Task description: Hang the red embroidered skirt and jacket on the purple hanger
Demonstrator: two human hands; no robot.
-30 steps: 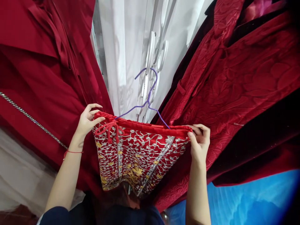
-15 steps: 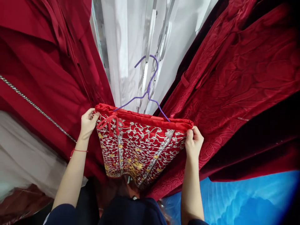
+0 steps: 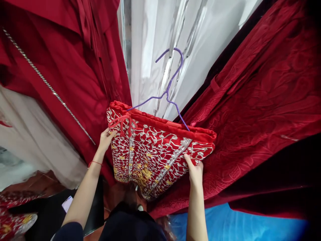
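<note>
Our left hand (image 3: 106, 139), slid down, lay open against the skirt (image 3: 152, 154) on its hanger (image 3: 167, 95), our right hand (image 3: 194, 169), also lower, pinched the skirt's edge.

I am seeing bright, even light glaring off the white sheeting (image 3: 150, 50) at twelve o'clock, while the dark velvet (image 3: 283, 180) at four o'clock is sinking into shadow and edges are bending.

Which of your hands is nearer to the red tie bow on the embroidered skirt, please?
Left. The left hand touches the side edge of the embroidered skirt, just below the red tie bow; the right hand grips the skirt near its opposite edge.
</note>
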